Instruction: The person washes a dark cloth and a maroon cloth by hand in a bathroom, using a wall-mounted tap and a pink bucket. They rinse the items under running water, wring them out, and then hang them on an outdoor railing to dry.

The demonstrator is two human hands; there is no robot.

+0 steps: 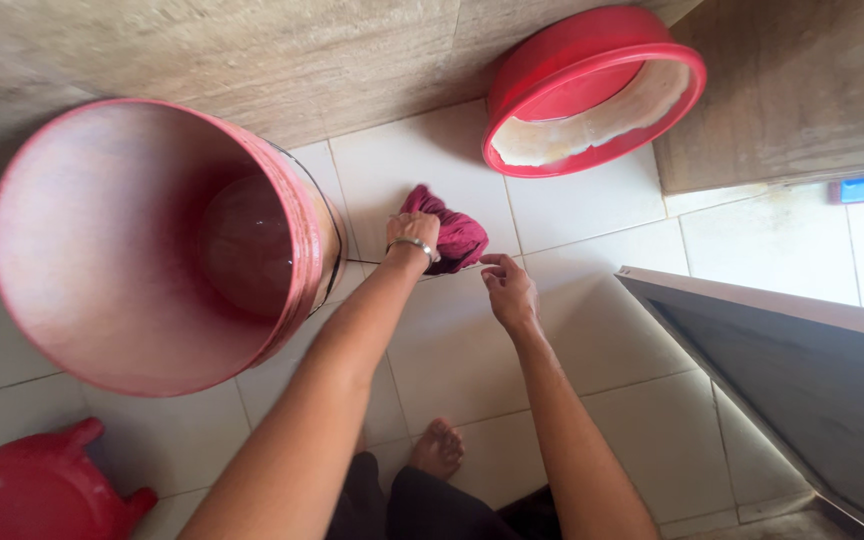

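At the far left we see a red stool (37, 492) low on the tiled floor (612, 330), and above it a big pink bucket (152, 245) with water in its bottom. Just right of the bucket, our left hand (414, 236), a bangle at the wrist, is closed on a dark red cloth (452, 235) bunched on the floor. Our right hand (508, 289) hovers beside the cloth, fingers loosely curled and holding nothing. Farther right a red basin (592, 90) leans against the wall

packages: 0 | labels: 0 | signs: 0 | screens: 0
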